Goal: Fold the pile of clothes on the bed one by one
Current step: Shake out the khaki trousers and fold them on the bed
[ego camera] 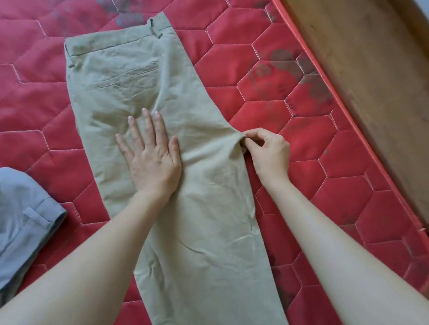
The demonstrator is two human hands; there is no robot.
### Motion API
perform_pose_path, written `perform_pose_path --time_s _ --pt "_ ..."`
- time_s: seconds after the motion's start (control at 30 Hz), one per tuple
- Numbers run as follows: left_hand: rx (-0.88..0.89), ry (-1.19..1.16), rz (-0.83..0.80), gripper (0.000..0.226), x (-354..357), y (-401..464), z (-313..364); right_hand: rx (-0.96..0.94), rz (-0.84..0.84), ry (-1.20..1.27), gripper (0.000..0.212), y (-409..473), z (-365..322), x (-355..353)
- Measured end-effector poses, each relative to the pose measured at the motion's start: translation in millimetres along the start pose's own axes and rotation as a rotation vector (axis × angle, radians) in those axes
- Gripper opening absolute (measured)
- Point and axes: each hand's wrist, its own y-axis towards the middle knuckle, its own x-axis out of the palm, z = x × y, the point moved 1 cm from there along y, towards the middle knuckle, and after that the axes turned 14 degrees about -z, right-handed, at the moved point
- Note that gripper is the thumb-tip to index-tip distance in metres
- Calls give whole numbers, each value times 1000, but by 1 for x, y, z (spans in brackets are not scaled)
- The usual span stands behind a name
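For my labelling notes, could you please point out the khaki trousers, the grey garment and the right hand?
khaki trousers (124, 74): head view, back pocket.
grey garment (12, 216): head view, middle.
right hand (269, 153): head view, back of hand.

Soft even daylight, faint shadows, wide-angle edge bend, maybe slight blur

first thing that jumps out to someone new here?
The beige trousers spread lengthwise down the red quilted mattress, waistband at the far end. The left hand presses flat mid-trouser while the right hand pinches their right edge. A grey-blue garment lies at left.
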Motion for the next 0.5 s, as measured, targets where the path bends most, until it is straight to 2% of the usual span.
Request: perform_pose_path --time_s 0.1,0.17,0.27,0.33,0.4,0.5 --pt "-2 11 -2 65 0 0 0 -102 -58 -106 27 -4 2 -5" --pt "-1 11 -6 65 -1 -1 1 -259 -97 -331 37 -5 -3 -4" --pt "8 6 -5 64 -1 0 1 -455 -45 -608 18 5 -7 -8" --pt "16 5 0 64 0 0 0 -363 -68 -561 16 15 -2 -15" --pt "24 10 -3 63 1 -1 -1 -229 -130 -414 17 19 5 -18" --pt "23 23 -15 62 -2 -1 2 -118 -121 -165 15 12 5 -12"
